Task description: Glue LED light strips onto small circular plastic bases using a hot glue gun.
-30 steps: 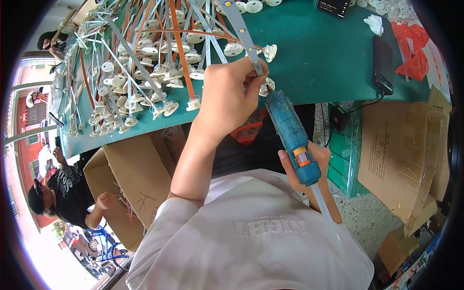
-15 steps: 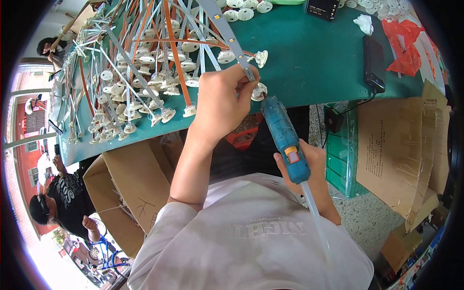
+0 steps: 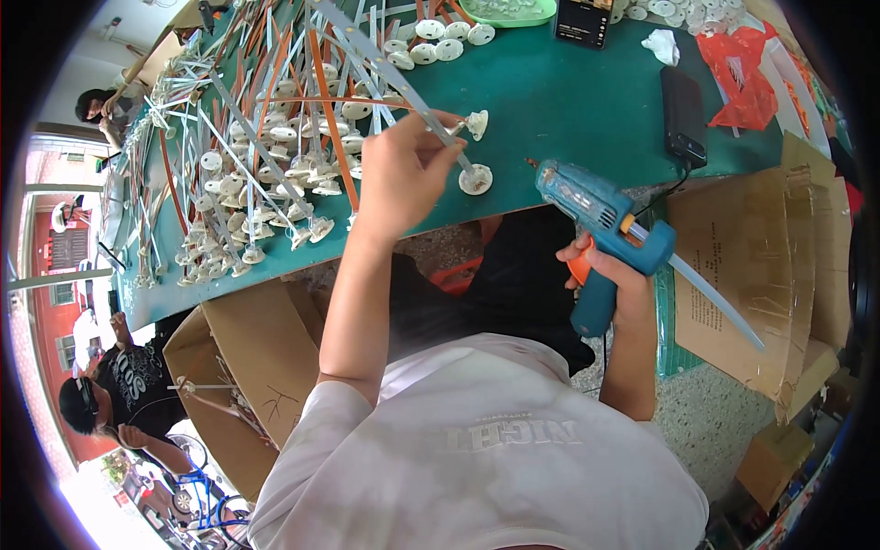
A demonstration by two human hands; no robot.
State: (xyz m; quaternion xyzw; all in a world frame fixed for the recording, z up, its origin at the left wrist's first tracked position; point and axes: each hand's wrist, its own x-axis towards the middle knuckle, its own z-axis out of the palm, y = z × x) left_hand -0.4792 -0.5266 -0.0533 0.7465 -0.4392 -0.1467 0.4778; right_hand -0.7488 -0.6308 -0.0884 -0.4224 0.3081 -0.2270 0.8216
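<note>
My left hand [image 3: 403, 179] pinches the lower part of a grey LED strip [image 3: 389, 75], which leans up and away to the left. The strip's lower end meets a round white disc [image 3: 476, 181] lying near the table's front edge. My right hand [image 3: 625, 282] grips a teal hot glue gun [image 3: 587, 196] by its handle, fingers around the orange trigger [image 3: 580, 265]. Its nozzle points left toward the disc but stands apart from it. A whitish glue stick [image 3: 717, 301] sticks out of the gun's back. Another small white base [image 3: 477, 125] stands just behind my left fingers.
Many strips with white bases [image 3: 275, 174] crowd the left of the green table [image 3: 568, 110]. Loose discs [image 3: 449, 49], a phone [image 3: 583, 22], a black power bank [image 3: 684, 115] and a red plastic bag [image 3: 741, 78] lie farther back. Cardboard boxes [image 3: 733, 275] flank me. Other people are at left.
The glue gun has drawn back right from the disc and turned sideways, showing its trigger and handle. My left hand still pinches the strip, and the disc now shows in full.
</note>
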